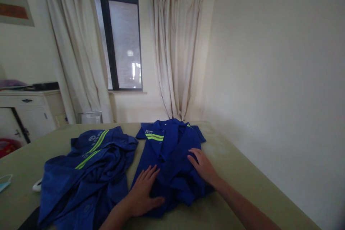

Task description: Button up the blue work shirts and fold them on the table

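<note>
Head view: left hand [144, 194] partly hides collared shirt [172, 151]; mask [4, 185] cropped.

Garment [94, 172] L of shirt [153, 151], both on tbl [228, 156] — window [125, 43] behind, wall [283, 79] to R.

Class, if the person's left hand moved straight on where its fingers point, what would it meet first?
The left hand would probably meet the front of the blue shirt just ahead of it. Whether it already touches that cloth is hard to tell here.
</note>
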The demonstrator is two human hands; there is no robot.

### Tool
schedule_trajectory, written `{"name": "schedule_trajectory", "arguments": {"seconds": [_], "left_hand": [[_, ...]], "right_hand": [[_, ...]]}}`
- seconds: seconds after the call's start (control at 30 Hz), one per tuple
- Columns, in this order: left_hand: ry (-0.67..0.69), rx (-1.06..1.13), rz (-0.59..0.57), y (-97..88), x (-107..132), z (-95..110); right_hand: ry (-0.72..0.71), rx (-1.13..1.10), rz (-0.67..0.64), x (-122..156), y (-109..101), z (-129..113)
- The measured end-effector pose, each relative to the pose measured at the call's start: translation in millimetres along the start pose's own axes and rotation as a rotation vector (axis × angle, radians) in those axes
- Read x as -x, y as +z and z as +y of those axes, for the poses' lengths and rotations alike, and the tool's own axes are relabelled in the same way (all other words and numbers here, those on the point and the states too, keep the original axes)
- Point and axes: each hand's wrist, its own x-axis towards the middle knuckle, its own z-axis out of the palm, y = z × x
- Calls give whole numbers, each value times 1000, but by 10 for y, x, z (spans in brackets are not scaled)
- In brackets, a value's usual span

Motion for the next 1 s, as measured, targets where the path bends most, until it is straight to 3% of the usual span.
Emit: {"name": "schedule_trajectory", "arguments": {"seconds": [0.07, 0.13, 0.2, 0.27, 0.4, 0.5, 0.57, 0.63, 0.73, 0.8, 0.87, 1.0], "left_hand": [[26, 29, -24, -35, 210, -21], [12, 5, 27, -51, 353, -14], [-5, -86, 127, -13, 412, 11], [22, -201, 200, 39, 401, 21], [73, -266, 344, -69, 356, -83], [95, -234, 550, -378, 440, -206], [134, -203, 620, -584, 558, -242], [150, -179, 570, -703, 701, -217], [99, -189, 306, -671, 917, -90], [27, -203, 93, -553, 1033, 20], [-34, -194, -28, -417, 1102, 134], [-90, -92, -18, -200, 1030, 386]], "right_hand": [[-81, -68, 25, 297, -56, -73], [-172, -29, -104, 553, -135, -113], [-178, 47, -210, 724, -199, -91], [-129, 75, -223, 783, -267, -6], [-102, 83, -31, 674, -626, 269], [-81, 195, 219, 609, -1094, 499], [14, 302, 260, 642, -1371, 640], [119, 363, 159, 737, -1531, 739], [111, 363, 54, 961, -1508, 739], [51, 352, 114, 1131, -1351, 624], [29, 322, 155, 1280, -1138, 445], [54, 260, 121, 1381, -740, 86]]}}
